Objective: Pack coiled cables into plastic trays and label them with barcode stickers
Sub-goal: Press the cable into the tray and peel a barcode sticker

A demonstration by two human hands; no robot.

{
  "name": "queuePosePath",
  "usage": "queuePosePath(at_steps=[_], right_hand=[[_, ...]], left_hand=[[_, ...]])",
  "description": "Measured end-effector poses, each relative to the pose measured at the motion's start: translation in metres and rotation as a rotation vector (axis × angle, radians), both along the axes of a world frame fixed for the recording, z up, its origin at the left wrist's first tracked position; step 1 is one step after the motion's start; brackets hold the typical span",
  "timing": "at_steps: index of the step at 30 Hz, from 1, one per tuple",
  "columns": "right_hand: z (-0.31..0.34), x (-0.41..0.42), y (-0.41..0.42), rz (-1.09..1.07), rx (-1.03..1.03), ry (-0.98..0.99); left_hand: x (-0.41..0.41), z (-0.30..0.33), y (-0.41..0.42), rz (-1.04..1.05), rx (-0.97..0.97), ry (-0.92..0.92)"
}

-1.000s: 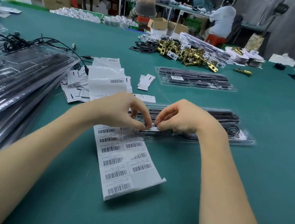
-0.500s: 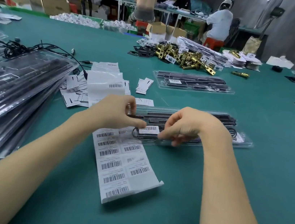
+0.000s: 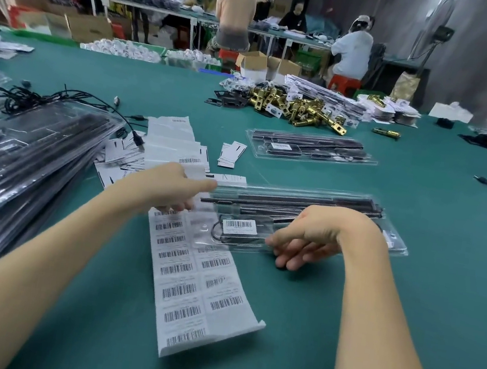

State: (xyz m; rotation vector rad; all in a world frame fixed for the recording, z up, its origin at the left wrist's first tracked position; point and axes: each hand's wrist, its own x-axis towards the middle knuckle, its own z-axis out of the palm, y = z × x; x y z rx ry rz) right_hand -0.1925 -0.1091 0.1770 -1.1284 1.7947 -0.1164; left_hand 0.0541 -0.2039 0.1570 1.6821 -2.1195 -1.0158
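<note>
A clear plastic tray (image 3: 296, 198) with black rods and a coiled black cable (image 3: 217, 234) lies across the green table in front of me. A barcode sticker (image 3: 239, 226) sits on its lid near the left end. My left hand (image 3: 166, 189) holds the tray's left end, thumb over the far corner. My right hand (image 3: 306, 240) grips the tray's near edge, fingers curled beneath it. A sheet of barcode stickers (image 3: 190, 286) lies partly under the tray's left end and runs toward me.
A tall stack of filled trays (image 3: 20, 159) fills the left side, with loose black cables (image 3: 29, 95) behind it. White paper cards (image 3: 173, 143) lie beyond my left hand. Another filled tray (image 3: 310, 148) and a pile of brass latches (image 3: 296, 109) sit farther back. People work at far tables.
Both hands left the sticker, which stays stuck on the lid. The left hand went to the tray's left end, the right hand to its near edge.
</note>
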Motion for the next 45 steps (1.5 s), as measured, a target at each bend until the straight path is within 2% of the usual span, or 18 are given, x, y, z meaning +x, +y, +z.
queuePosePath(at_steps=[3,6,9,12,18,22,24,26,29,31,33,36,38,41,43,45], right_hand=[[-0.001,-0.004,0.002,-0.001,-0.02,-0.034],[-0.002,-0.005,0.004,0.016,-0.03,-0.049],[-0.001,-0.005,0.004,0.008,-0.047,-0.058],[-0.001,-0.005,0.005,-0.009,-0.057,-0.09],[0.001,-0.009,0.013,0.013,-0.046,-0.206],[-0.003,-0.015,0.016,-0.045,-0.052,-0.277],[-0.007,-0.017,0.017,-0.146,-0.077,-0.391],[-0.013,-0.017,0.015,-0.268,-0.122,-0.607],[-0.025,-0.009,0.002,-0.587,-0.313,-1.011],[-0.033,0.0,-0.01,-0.811,-0.465,-1.187],[-0.04,0.01,-0.02,-0.919,-0.553,-1.267],[-0.047,0.018,-0.03,-0.971,-0.624,-1.3],[-0.048,0.016,-0.035,-1.028,-0.644,-1.302],[-0.043,0.008,-0.047,-1.121,-0.701,-1.367],[-0.039,-0.001,-0.062,-1.198,-0.785,-1.41],[-0.037,-0.011,-0.081,-1.282,-0.816,-1.418]], left_hand=[[0.0,-0.001,-0.001,0.078,0.221,0.272],[-0.004,-0.005,0.003,0.028,0.347,0.495],[-0.009,-0.007,0.008,-0.057,0.314,0.638],[-0.014,-0.011,0.009,-0.044,0.263,0.754],[-0.027,-0.015,0.014,0.105,0.283,0.985],[-0.031,-0.018,0.014,0.154,0.233,1.044],[-0.031,-0.019,0.013,0.182,0.257,1.095],[-0.032,-0.02,0.012,0.195,0.269,1.1],[-0.036,-0.023,0.012,0.116,0.297,1.21],[-0.038,-0.025,0.011,0.138,0.316,1.248],[-0.041,-0.025,0.01,0.158,0.279,1.201],[-0.044,-0.022,0.009,0.083,0.165,1.093],[-0.041,-0.023,0.009,0.018,-0.079,0.863],[-0.025,-0.039,-0.001,-0.06,-0.583,0.341],[-0.019,-0.048,-0.004,-0.054,-0.654,0.203],[-0.02,-0.052,-0.006,-0.072,-0.639,0.195]])
